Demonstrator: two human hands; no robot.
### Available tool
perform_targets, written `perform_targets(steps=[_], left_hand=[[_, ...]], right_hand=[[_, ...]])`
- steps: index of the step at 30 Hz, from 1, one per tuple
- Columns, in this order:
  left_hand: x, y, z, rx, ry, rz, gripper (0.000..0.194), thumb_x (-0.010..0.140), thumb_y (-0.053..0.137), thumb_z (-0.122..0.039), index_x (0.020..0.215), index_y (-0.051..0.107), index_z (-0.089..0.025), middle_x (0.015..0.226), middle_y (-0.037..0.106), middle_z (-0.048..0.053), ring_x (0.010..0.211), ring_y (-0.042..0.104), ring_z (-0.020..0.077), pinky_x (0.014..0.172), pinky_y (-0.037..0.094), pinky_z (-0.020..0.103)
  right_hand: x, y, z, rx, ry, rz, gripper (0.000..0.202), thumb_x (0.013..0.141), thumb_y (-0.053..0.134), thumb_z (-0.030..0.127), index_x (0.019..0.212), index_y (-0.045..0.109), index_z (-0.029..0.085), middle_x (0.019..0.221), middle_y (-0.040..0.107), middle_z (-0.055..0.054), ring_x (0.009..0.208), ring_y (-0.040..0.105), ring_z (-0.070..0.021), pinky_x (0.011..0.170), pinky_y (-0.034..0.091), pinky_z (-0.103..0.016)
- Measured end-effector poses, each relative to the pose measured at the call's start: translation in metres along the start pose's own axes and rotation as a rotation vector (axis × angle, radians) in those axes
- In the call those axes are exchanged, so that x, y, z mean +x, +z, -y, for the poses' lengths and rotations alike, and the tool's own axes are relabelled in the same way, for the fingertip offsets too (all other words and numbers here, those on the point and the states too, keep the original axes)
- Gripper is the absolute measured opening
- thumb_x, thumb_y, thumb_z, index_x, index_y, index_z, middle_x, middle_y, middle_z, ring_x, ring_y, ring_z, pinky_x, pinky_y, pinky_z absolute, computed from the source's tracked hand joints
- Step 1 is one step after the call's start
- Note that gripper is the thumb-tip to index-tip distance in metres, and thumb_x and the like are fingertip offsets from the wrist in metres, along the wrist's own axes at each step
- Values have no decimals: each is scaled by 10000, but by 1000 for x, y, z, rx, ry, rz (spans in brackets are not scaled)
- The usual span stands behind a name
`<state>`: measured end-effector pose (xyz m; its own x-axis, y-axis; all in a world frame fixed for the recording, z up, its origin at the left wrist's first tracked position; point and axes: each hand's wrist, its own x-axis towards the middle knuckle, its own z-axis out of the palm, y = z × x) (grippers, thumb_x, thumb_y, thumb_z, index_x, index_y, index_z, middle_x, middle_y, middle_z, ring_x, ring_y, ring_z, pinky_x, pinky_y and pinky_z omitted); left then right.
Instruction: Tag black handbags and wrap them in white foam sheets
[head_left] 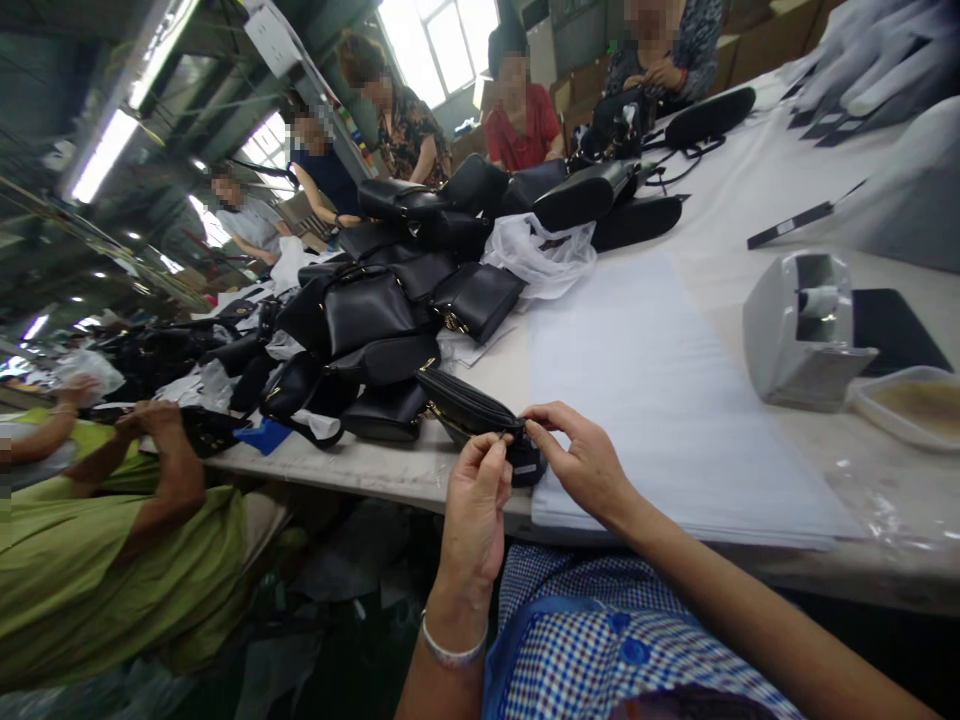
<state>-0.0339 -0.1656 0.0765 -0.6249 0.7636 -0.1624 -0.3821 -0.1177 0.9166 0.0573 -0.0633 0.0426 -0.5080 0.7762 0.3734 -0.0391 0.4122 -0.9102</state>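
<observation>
A small black bag [474, 402] with a gold zipper lies tilted at the table's front edge. Its near end is between my two hands. My left hand [477, 495] is closed, thumb and fingertips pinching a small dark bit at that end, possibly a zipper end or strap tab. From the other side, my right hand [581, 455] pinches the bag's corner between thumb and forefinger. The fingertips of both hands almost touch, and exactly what lies between them is too small to make out. A black part with a pale label [525, 468] hangs below the fingers.
Black bags [371, 310] are heaped to the left and ahead, with crumpled clear plastic [540, 255] among them. White sheets [637, 370] lie on the right beside a tape dispenser [801, 335] and a shallow plastic tub [911, 405]. Co-workers sit around the table, one in green [172, 560] close at left.
</observation>
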Motion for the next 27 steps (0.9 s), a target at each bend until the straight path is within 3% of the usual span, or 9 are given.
perform_targets(steps=[4, 9, 11, 14, 17, 20, 23, 27], left_hand=[[0, -1, -1, -57, -26, 43, 202, 801, 729, -302, 927, 623, -185, 906, 626, -12, 481, 331, -14, 409, 257, 96], [5, -15, -14, -131, -346, 252, 203, 807, 721, -304, 922, 674, -144, 761, 518, -53, 425, 235, -36, 381, 199, 101], [5, -19, -17, -36, -288, 232, 196, 814, 719, -303, 918, 703, -137, 733, 522, -44, 472, 351, -18, 427, 279, 104], [3, -20, -13, 92, -127, 162, 152, 802, 738, -268, 908, 729, -159, 819, 617, 3, 713, 560, 56, 577, 415, 125], [-3, -18, 0, -4, -41, 122, 160, 801, 738, -263, 938, 737, -181, 917, 668, 21, 887, 619, 105, 745, 488, 174], [-5, -16, 13, -195, 16, 74, 158, 793, 748, -293, 908, 729, -187, 870, 659, 5, 954, 649, 142, 887, 518, 259], [-1, -15, 18, -215, -4, 60, 165, 800, 746, -297, 909, 712, -178, 807, 625, -9, 900, 669, 144, 820, 553, 257], [7, -17, 12, -44, -17, 43, 192, 819, 731, -303, 936, 707, -152, 822, 634, 9, 827, 654, 118, 660, 532, 174]], right_hand=[[2, -1, 0, -1, 6, 3, 166, 934, 531, 285, 1006, 669, 229, 1004, 696, -45, 940, 632, -211, 853, 484, -352], [2, -1, 0, -12, -2, 21, 168, 941, 525, 293, 993, 671, 230, 993, 696, -41, 934, 627, -210, 838, 474, -345], [3, -2, 0, -10, -3, 27, 166, 939, 528, 295, 991, 672, 230, 991, 697, -41, 932, 629, -209, 841, 476, -344], [5, -2, -2, -16, 0, 15, 167, 936, 533, 297, 982, 677, 226, 962, 700, -39, 904, 634, -205, 828, 483, -336], [6, -2, -1, -16, -5, 16, 163, 936, 532, 287, 974, 676, 221, 955, 700, -38, 890, 637, -198, 822, 489, -324], [7, 0, 1, -9, -17, 34, 159, 938, 532, 282, 981, 672, 220, 966, 698, -38, 908, 636, -196, 833, 494, -322], [1, 0, 0, 13, 5, 29, 167, 944, 533, 299, 1003, 669, 221, 980, 696, -38, 918, 642, -194, 839, 504, -322], [-20, -2, -9, 103, 88, -17, 186, 937, 571, 351, 1065, 627, 228, 1019, 686, -42, 933, 655, -193, 855, 522, -324]])
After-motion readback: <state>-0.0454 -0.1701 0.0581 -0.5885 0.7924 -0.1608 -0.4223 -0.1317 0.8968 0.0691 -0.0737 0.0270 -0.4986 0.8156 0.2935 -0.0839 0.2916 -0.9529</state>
